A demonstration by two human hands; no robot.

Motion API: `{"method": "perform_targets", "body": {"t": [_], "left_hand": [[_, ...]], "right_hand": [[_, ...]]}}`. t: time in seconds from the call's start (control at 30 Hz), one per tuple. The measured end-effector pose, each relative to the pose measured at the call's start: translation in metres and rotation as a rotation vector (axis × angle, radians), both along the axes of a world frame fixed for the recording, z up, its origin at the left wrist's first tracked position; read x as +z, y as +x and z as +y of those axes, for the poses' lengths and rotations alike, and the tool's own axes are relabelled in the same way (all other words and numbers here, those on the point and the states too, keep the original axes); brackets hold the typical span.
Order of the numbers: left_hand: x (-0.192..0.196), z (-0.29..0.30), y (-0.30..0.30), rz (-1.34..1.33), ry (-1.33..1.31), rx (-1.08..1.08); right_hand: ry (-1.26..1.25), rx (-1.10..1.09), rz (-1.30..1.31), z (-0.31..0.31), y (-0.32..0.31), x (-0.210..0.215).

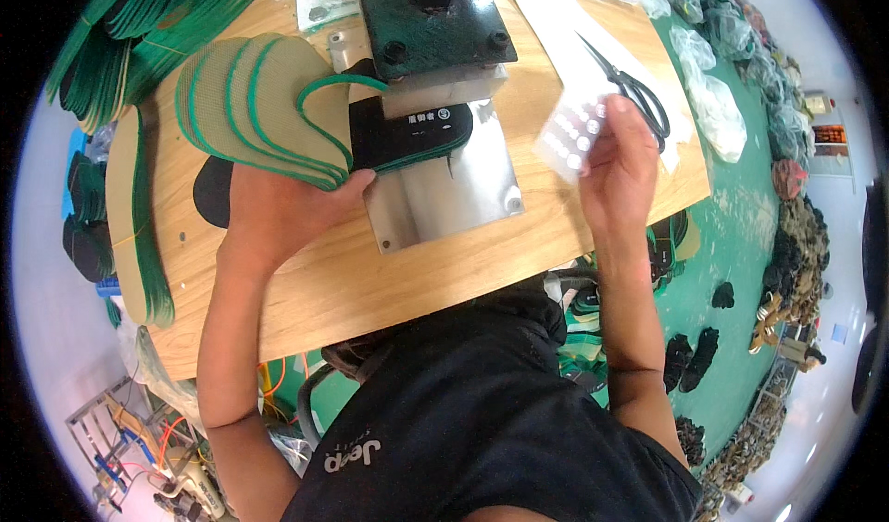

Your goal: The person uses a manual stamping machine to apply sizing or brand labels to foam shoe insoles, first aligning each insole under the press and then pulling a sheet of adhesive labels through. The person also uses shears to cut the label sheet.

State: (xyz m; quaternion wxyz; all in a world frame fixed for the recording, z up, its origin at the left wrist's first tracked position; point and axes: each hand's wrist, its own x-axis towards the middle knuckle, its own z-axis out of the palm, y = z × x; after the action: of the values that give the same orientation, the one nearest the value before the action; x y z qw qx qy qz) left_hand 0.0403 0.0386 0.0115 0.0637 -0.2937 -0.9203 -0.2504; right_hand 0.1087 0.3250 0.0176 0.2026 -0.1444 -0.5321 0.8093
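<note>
Several tan insoles (pixel 218 96) with green edges fan out above the left hand (pixel 282 212), whose thumb lies at their near edge; the other fingers are hidden beneath, but the hand is closed around the bunch. Just beside that thumb, a black insole (pixel 398 138) bearing a short row of white characters and a round white emblem lies over a shiny metal plate (pixel 449 212), partly under the dark press head (pixel 435 36). The right hand (pixel 619 161) pinches a translucent sheet (pixel 561 142) between thumb and fingers; its rows of white printed marks, some round, are too small to make out. Nearby, black-handled scissors (pixel 619 74) rest on white paper (pixel 556 18). White lettering marks the black shirt (pixel 472 402).
</note>
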Motion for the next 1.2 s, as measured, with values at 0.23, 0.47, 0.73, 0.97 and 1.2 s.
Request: {"method": "perform_targets", "body": {"t": [0.23,0.47,0.73,0.97,1.2], "left_hand": [[-0.004,-0.001,-0.002,0.017,-0.007,-0.024],[0.024,-0.026,0.016,-0.079,-0.067,-0.016],[0.01,-0.024,-0.008,-0.017,0.177,-0.282],[0.009,-0.029,-0.01,-0.039,0.228,-0.296],[0.009,-0.031,-0.012,-0.085,0.278,-0.321]], "right_hand": [[0.916,0.22,-0.456,0.006,-0.006,-0.008],[1.297,0.46,0.34,-0.04,-0.002,0.001],[1.614,0.704,0.548,-0.071,-0.023,-0.007],[1.736,0.838,0.549,-0.049,-0.02,0.004],[1.66,0.778,0.525,-0.067,-0.027,0.005]]}}
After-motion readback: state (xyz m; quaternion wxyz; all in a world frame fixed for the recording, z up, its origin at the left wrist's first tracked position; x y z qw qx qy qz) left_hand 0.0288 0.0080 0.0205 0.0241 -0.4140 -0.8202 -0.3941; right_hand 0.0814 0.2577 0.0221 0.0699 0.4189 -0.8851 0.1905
